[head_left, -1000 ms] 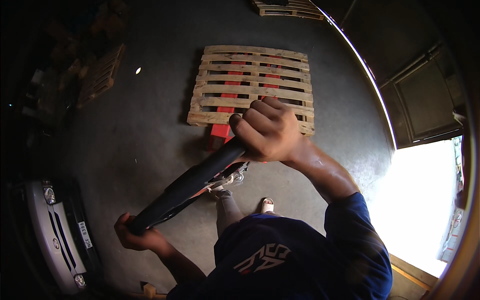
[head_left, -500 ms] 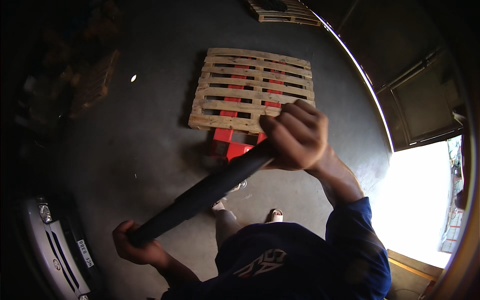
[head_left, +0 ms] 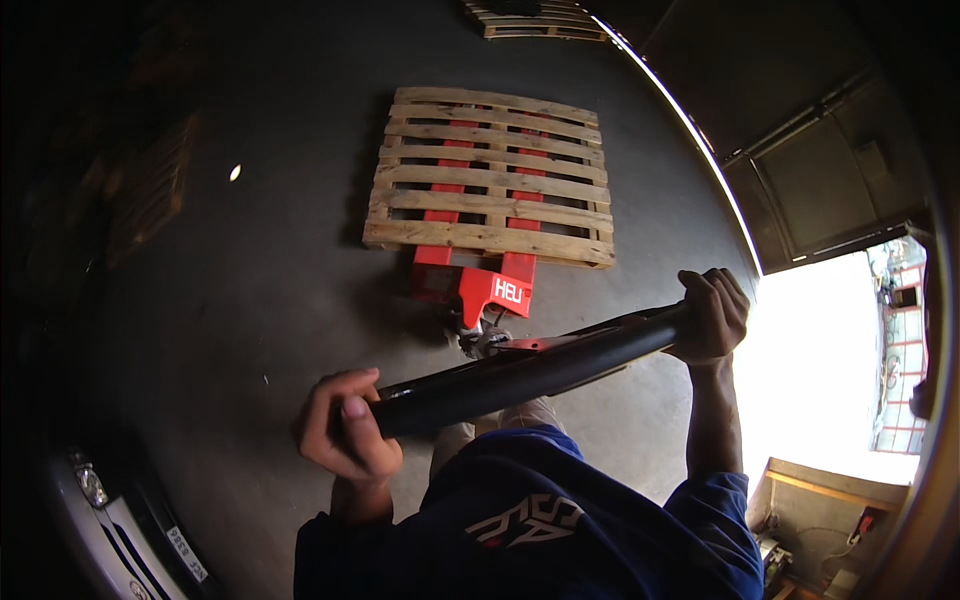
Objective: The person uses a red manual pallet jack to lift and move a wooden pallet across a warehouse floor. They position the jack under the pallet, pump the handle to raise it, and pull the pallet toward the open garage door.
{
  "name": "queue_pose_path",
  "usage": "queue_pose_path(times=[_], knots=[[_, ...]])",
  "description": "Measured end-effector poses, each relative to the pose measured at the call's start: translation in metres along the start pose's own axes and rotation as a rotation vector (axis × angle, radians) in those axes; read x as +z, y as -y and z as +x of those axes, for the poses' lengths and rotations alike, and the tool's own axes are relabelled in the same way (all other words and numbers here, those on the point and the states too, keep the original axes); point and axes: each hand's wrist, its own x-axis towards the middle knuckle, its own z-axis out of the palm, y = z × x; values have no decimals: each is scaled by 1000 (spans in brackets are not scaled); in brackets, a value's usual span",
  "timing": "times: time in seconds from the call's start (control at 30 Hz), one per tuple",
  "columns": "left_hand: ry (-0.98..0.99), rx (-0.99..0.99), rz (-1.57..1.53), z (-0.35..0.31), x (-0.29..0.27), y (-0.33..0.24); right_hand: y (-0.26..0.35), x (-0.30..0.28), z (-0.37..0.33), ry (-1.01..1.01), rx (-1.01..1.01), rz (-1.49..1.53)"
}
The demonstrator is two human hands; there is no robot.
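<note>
Both my hands are closed round the black handle of a red pallet jack [head_left: 505, 290]. My left hand [head_left: 350, 425] grips the lower-left end of the handle [head_left: 530, 372], its thumb lying along the near side. At the raised right end, my right hand [head_left: 714, 318] is wrapped round the bar. Beyond the handle, the jack's red forks run beneath a bare wooden pallet [head_left: 490, 180] with spaced slats. A steering wheel and metal linkage show only in part below the red body. Whether the pallet is lifted off the floor, I cannot tell.
Another wooden pallet [head_left: 540, 20] with a dark thing on it lies at the far end. A car's bumper [head_left: 130, 530] is at the lower left. Along the right runs a dark metal door [head_left: 820, 190], with a bright opening and a wooden box [head_left: 830, 490] nearby.
The handle has swung to a flatter slant: my right hand has moved right and down, my left hand right and up. The pallet and jack appear slightly further left in view.
</note>
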Motion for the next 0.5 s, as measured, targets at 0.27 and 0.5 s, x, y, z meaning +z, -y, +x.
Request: queue_pose_path(times=[0.27, 0.5], knots=[[-60, -104, 24, 43, 31, 15, -45, 43, 31, -31, -87, -34], [-42, -40, 65, 52, 59, 8, -80, 59, 25, -94, -19, -37]])
